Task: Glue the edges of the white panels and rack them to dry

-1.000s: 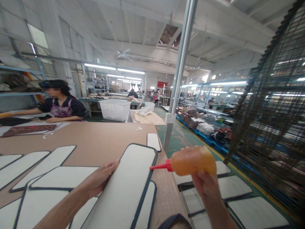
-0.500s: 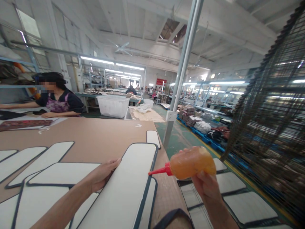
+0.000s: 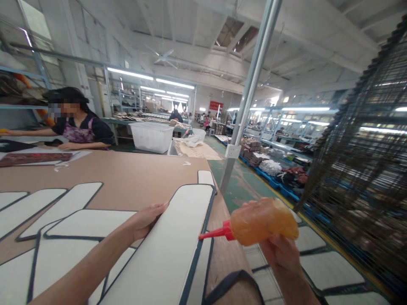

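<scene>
A long white panel with a dark edge [image 3: 171, 237] slants across the front of the brown table [image 3: 140, 169]. My left hand [image 3: 148, 220] grips this panel by its left edge. In my right hand [image 3: 280, 250] is a squeeze bottle of amber liquid [image 3: 263, 221], tilted on its side. The bottle's red nozzle [image 3: 216, 233] points left, its tip at the panel's right dark edge. Several similar white panels [image 3: 92, 224] lie overlapping on the left of the table. A small white panel [image 3: 206, 177] lies just beyond the held one.
Across the table at the left sits a person [image 3: 79, 127] in a purple apron. A dark strap [image 3: 235, 284] curls at the table's right edge. More panels [image 3: 330, 271] lie lower at the right. A metal post [image 3: 248, 97] and a wire rack [image 3: 356, 127] stand beyond.
The bottle's tip has moved down along the panel's right edge, toward me. The view has shifted slightly. Both hands keep their hold.
</scene>
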A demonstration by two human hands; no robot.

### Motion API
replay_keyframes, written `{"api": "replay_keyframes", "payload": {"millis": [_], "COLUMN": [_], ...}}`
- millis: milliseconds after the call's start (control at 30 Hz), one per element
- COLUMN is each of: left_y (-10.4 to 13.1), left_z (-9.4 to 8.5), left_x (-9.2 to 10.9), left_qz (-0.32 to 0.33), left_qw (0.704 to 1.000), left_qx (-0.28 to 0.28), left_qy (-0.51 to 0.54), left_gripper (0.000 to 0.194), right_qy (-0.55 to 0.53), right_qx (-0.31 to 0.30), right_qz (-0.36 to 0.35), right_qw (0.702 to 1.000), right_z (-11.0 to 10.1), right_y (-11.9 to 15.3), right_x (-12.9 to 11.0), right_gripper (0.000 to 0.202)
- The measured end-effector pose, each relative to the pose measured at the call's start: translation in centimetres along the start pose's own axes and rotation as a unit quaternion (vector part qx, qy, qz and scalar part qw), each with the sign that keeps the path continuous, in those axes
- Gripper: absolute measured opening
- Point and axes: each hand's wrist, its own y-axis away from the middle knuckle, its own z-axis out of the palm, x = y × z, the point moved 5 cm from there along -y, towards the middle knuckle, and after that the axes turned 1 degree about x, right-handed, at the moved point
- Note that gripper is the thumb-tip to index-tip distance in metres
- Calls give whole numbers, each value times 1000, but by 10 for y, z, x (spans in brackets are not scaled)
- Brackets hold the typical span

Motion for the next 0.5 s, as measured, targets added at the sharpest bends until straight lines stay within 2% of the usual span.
{"api": "replay_keyframes", "payload": {"millis": [300,500], "left_y": [-11,-21], "left_z": [7,14], "left_x": [14,18], "left_qz": [6,8], "left_qw": [999,999], "left_qx": [-29,-30], "left_qy": [-15,-20], "left_gripper": [24,16], "right_qy": [32,41], "right_qx": [12,44], "right_qz": [9,-2], "right_qw": [999,998], "right_z": [5,14], "right_y": [15,21], "right_x": [-5,-15], "right_gripper": [53,59]}}
